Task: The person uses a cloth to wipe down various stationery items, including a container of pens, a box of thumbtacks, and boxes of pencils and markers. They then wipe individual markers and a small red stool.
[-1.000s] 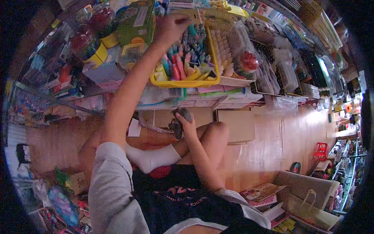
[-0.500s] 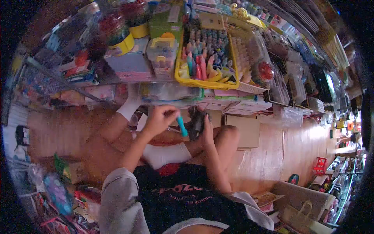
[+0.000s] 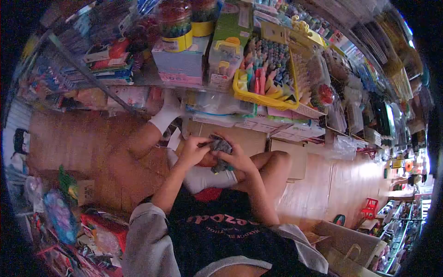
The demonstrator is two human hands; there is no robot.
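Note:
A dark grey crumpled item [image 3: 222,146], perhaps a cloth or bag, is between my two hands above my crossed legs. My right hand [image 3: 238,159] is wrapped round its lower right side. At its upper left, my left hand [image 3: 196,150] pinches its edge with thumb and fingers. A small teal bit [image 3: 227,166] shows under my right hand; most of it is hidden. Just beyond the hands is a shelf with a yellow basket [image 3: 265,99] of coloured pens or tubes.
Left of the basket stand a clear box [image 3: 224,62] and jars with yellow bands [image 3: 177,42]. An open cardboard box [image 3: 332,231] lies at the lower right, a red stool [image 3: 370,208] beyond it. Packaged goods [image 3: 104,231] lie at the lower left.
My hands have come together at the dark item. The teal stick that hung from my left hand now shows only as a small bit by my right hand. The view has shifted slightly.

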